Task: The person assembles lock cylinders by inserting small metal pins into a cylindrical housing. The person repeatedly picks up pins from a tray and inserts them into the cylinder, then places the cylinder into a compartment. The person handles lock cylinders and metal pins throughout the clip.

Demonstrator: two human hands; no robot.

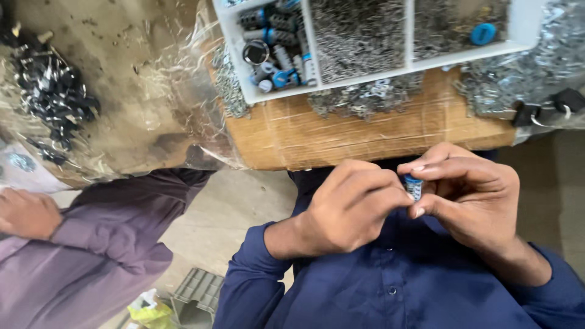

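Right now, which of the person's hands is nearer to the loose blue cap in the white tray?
Right. The right hand is below the blue cap, almost straight under it. The left hand is lower and farther left.

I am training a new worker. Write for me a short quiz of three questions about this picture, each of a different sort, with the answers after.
1. True or false: both hands pinch one small cylindrical part with a blue band.
2. Multiple choice: the left compartment of the white tray holds
A. loose springs only
B. grey cylindrical parts with blue bands
C. folded cloth
3. Short answer: what does the white tray rest on?

Key
1. True. The left hand and the right hand meet on the small part, close to the chest.
2. B. The cylindrical parts lie in the left compartment of the white tray; the other compartments hold small metal pieces.
3. A cardboard box wrapped in clear film.
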